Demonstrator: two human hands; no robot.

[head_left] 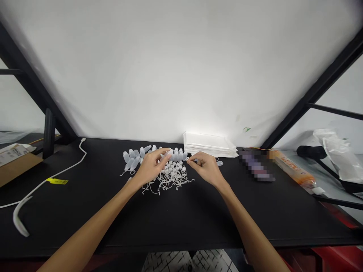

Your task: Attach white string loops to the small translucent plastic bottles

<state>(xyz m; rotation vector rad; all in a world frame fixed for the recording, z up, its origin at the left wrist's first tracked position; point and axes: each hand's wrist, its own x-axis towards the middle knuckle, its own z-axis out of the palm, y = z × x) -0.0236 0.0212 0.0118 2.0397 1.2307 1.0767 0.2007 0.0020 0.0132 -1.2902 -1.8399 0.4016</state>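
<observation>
The left hand (151, 166) curves over a small translucent plastic bottle (168, 154); the right hand (205, 168) seems to pinch something tiny, just beside tethered bottle caps (172, 177) on the black table (198, 223).

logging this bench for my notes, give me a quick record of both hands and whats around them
left hand: fingertips against a small translucent plastic bottle
right hand: fingertips together at the end of the bottle row, anything held too small to tell
beside hands: tangle of white tethered caps
behind bottles: stack of white sheets
surface: black table
far right: orange tube
</observation>
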